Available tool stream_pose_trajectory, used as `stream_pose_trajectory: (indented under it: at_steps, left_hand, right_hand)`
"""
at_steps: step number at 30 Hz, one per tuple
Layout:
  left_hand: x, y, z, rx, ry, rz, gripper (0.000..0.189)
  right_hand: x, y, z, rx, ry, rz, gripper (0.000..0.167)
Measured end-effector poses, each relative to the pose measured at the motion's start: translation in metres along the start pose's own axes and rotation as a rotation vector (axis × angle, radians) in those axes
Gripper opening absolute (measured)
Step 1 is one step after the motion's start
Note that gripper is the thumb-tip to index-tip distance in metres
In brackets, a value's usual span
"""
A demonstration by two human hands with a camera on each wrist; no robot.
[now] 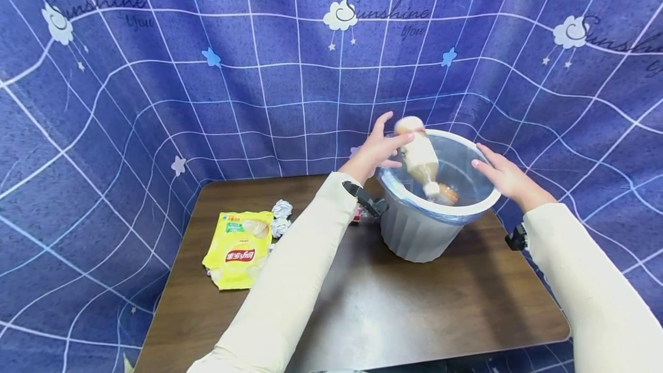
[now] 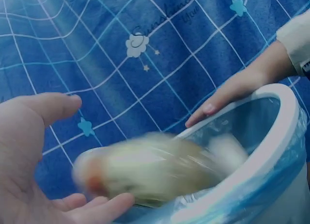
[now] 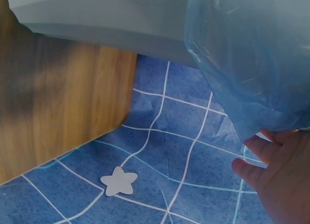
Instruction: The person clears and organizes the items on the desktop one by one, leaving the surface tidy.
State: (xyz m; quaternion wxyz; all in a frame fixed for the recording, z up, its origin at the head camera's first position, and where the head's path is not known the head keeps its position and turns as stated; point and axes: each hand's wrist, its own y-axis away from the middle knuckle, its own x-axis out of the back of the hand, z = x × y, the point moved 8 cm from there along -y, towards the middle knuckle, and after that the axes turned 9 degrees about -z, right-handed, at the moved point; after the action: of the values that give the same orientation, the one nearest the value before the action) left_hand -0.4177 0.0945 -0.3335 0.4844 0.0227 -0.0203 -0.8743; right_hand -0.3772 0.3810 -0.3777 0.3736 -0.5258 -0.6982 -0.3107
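A pale bottle (image 1: 420, 157) with a white cap tilts cap-down at the mouth of a grey bin (image 1: 414, 238). Spread fingers of my left hand (image 1: 372, 151) are beside the bottle's base, not closed round it. In the left wrist view the bottle (image 2: 150, 168) is blurred and lies apart from the thumb. My right hand (image 1: 510, 182) rests at the bin's right rim with its fingers extended. A blue plastic liner (image 3: 252, 73) hangs over the rim by the right hand's fingers. Inside the bin is an orange-brown item (image 1: 448, 191), partly hidden.
A yellow Lay's chip bag (image 1: 239, 252) lies on the brown table (image 1: 393, 309) at the left. Crumpled paper balls (image 1: 281, 217) are beside it. A small red-and-clear item (image 1: 356, 215) is partly hidden behind the left forearm. A blue patterned cloth (image 1: 290, 85) hangs behind the table.
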Motion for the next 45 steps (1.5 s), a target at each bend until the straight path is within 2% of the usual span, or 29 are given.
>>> stream_pose_trajectory:
  at_steps: [3, 8, 13, 18, 23, 28, 34, 38, 41, 45]
  left_hand:
    - [0.000, 0.001, -0.002, -0.011, 0.019, -0.017, 0.088]
    - [0.013, 0.004, -0.001, -0.072, 0.021, 0.039, 0.081]
    - [0.039, 0.007, -0.006, -0.161, 0.079, 0.130, 0.075]
    - [0.074, 0.008, -0.027, -0.233, 0.091, 0.232, 0.070]
    - [0.106, 0.007, -0.066, -0.215, 0.043, 0.312, 0.067]
    - [0.124, 0.009, -0.116, -0.156, 0.025, 0.348, 0.062]
    - [0.146, 0.016, -0.172, -0.127, -0.149, 0.389, 0.060]
    - [0.153, 0.022, -0.208, -0.072, -0.244, 0.328, 0.065]
    - [0.150, 0.021, -0.231, -0.038, -0.325, 0.246, 0.071]
    - [0.142, 0.018, -0.254, -0.015, -0.467, 0.179, 0.078]
  right_hand:
    - [0.000, 0.000, -0.001, 0.003, 0.001, 0.000, 0.071]
    - [0.001, 0.000, -0.001, -0.004, 0.006, -0.003, 0.071]
    - [0.001, 0.000, -0.001, -0.002, 0.003, -0.007, 0.071]
    - [0.001, 0.000, -0.001, 0.009, -0.005, 0.002, 0.071]
    - [0.002, 0.000, -0.001, 0.028, -0.009, 0.017, 0.070]
    - [0.001, 0.000, 0.000, 0.016, -0.022, 0.012, 0.070]
    - [0.003, -0.002, 0.000, 0.020, -0.012, 0.020, 0.071]
    - [0.002, -0.003, 0.001, 0.001, -0.007, 0.014, 0.072]
    - [0.001, -0.002, 0.001, -0.006, -0.009, 0.015, 0.072]
    - [0.002, -0.001, 0.001, -0.006, -0.018, 0.014, 0.072]
